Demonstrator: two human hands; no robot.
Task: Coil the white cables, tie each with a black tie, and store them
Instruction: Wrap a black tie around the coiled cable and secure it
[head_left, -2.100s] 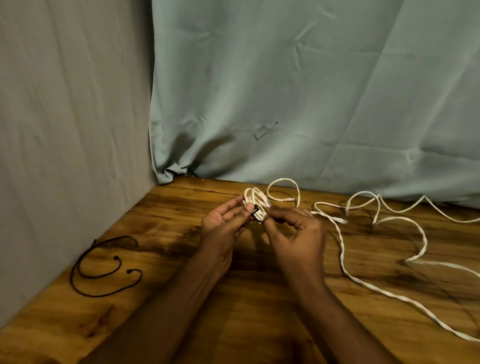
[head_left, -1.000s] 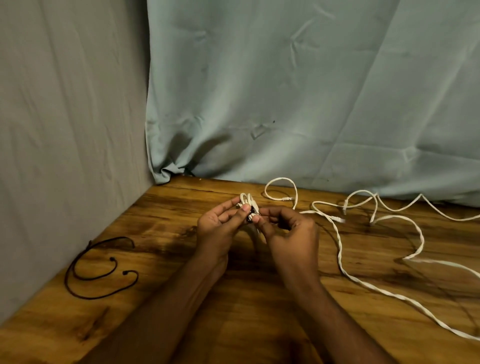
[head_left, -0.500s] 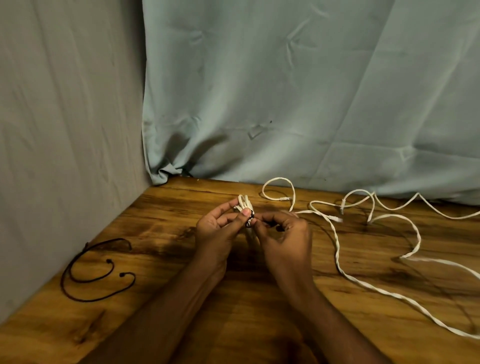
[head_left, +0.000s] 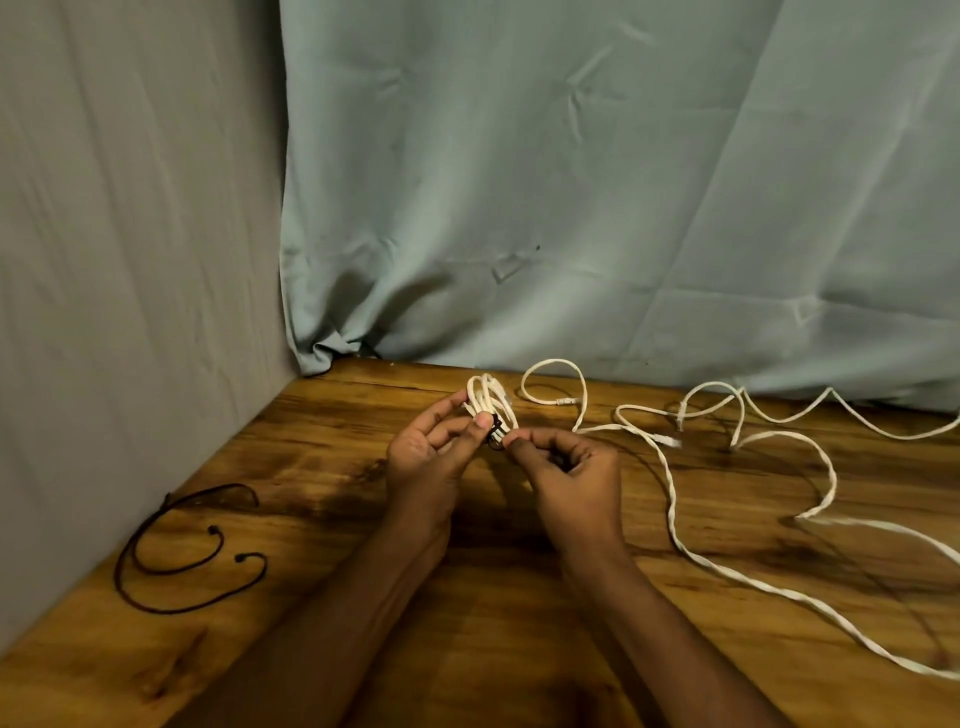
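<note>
Head view, the only one. Both hands are raised just above the table (head_left: 322, 467), near its far edge by the curtain (head_left: 571, 208). Left hand (head_left: 426, 457) grasps the coil (head_left: 485, 400) of white cable, thumb pressed across the bundle, fingers behind it. Right hand (head_left: 571, 478) pinches the black tie (head_left: 496, 434) at the coil's lower part, fingertips curled tight on it; the tie end itself is too small to make out.

Change over the last two seconds: little. The coil sits in the same grasp as before, the hands have crept slightly left and closer together, and the right fingers have kept working at the same dark spot. The tie shows wrapped on the bundle throughout. Judgement: the wrap is being tightened or fastened, nearly finished but not yet let go.

Loose cable (head_left: 727, 566) runs over the table to the right, well apart from the coil, uncoiled; it looks like more than one length, connector ends showing near the curtain. Two spare ties (head_left: 171, 566) lie curved at the left edge, by the grey wall (head_left: 130, 234).

Meaning for the task: first coil close to done, at least one cable left to coil and tie. No storage place in view.
</note>
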